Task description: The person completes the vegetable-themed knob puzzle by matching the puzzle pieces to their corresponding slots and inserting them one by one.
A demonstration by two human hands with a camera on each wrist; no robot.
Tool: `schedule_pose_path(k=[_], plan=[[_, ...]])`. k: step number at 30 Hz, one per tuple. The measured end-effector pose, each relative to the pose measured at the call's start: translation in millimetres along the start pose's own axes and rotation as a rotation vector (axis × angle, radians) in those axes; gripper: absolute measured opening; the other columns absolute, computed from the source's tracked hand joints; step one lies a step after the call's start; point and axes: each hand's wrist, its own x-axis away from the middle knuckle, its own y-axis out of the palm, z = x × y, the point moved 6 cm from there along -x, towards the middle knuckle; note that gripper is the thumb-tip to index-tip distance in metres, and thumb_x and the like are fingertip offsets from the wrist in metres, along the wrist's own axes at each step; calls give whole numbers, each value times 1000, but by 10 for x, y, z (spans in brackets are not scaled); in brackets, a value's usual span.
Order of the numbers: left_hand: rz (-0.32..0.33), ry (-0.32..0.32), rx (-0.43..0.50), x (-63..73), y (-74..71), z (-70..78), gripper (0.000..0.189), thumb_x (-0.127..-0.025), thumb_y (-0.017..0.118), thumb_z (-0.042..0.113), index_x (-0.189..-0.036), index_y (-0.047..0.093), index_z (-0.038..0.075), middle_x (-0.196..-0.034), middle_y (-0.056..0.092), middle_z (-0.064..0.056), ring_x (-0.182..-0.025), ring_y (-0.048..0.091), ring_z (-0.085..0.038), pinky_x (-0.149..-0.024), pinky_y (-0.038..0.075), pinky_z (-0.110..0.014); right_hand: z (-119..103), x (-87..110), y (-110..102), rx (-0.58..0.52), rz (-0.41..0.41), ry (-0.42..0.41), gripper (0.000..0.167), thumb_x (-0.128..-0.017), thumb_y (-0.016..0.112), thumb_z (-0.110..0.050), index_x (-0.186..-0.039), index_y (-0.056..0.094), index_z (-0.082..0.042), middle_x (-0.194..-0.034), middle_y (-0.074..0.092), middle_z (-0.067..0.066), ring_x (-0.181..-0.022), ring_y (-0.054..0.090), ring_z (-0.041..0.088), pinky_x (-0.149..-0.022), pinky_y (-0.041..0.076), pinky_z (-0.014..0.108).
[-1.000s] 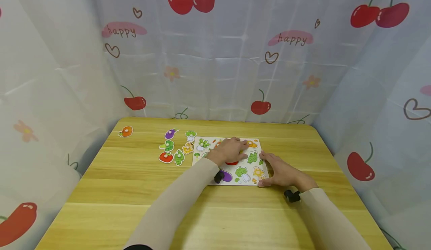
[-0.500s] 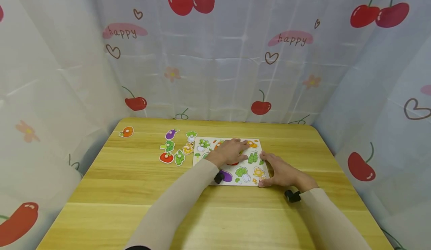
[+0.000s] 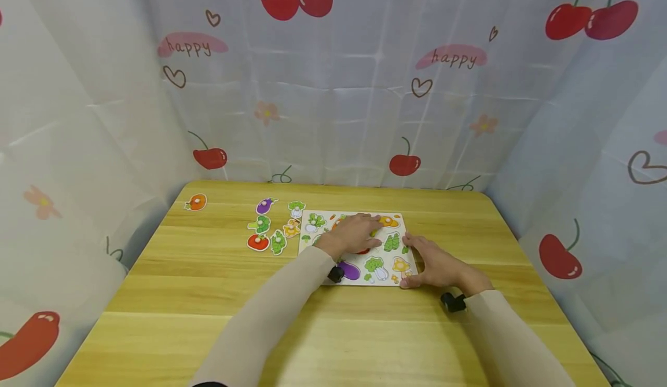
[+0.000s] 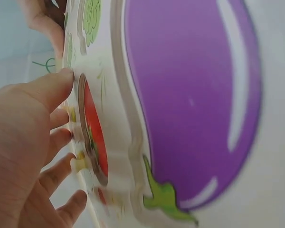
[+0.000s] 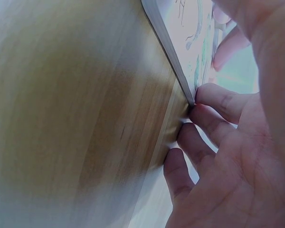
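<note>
A white vegetable puzzle board [image 3: 361, 262] lies on the table. My left hand [image 3: 348, 237] rests over its middle, hiding part of the pictures. In the left wrist view its spread fingers touch the board beside a small knob [image 4: 79, 164]; the red tomato picture [image 4: 96, 130] and the purple eggplant picture [image 4: 194, 95] are close by. My right hand [image 3: 440, 265] rests against the board's right edge, thumb by the near corner and fingertips farther up. In the right wrist view those fingertips touch the edge and the tabletop.
Left of the board lie several loose knobbed pieces: an eggplant [image 3: 264, 205], broccoli [image 3: 259, 225], a tomato [image 3: 257, 243], a green pod-like piece [image 3: 278, 242], a leafy cabbage [image 3: 296, 209] and a yellow one [image 3: 292, 228]. An orange pumpkin-like piece [image 3: 196, 202] sits at the far left corner.
</note>
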Motion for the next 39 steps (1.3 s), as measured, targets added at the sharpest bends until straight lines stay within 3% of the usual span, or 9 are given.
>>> schedule_pose_path(k=[10, 17, 31, 39], plan=[[35, -43, 78, 143, -164, -129, 55, -120, 67, 45, -169, 63, 24, -186, 48, -2, -173, 46, -30, -141, 41, -57, 28, -7, 10, 3, 1, 8, 122, -91, 100, -52, -177, 36, 7, -189, 29, 33, -172, 31, 62, -137, 31, 79], [90, -34, 66, 305, -310, -231, 54, -119, 68, 44, -168, 64, 20, -182, 54, -6, -170, 51, -33, -138, 45, -57, 10, 8, -4, 8, 5, 17, 122, -90, 101, -53, -177, 38, 6, -189, 30, 32, -172, 32, 60, -138, 31, 78], [169, -101, 110, 725, -399, -700, 53, -120, 65, 45, -165, 67, 17, -177, 60, -8, -167, 54, -37, -138, 43, -65, -21, -25, -3, 18, -4, 30, 124, -89, 102, -53, -178, 36, 5, -189, 29, 32, -173, 31, 60, -139, 31, 78], [176, -143, 113, 958, -412, -901, 48, -120, 67, 41, -161, 70, 15, -173, 64, -11, -164, 58, -39, -136, 44, -67, -10, -9, 2, 12, -4, 35, 125, -89, 102, -53, -178, 36, 5, -189, 28, 32, -172, 31, 60, -138, 32, 78]])
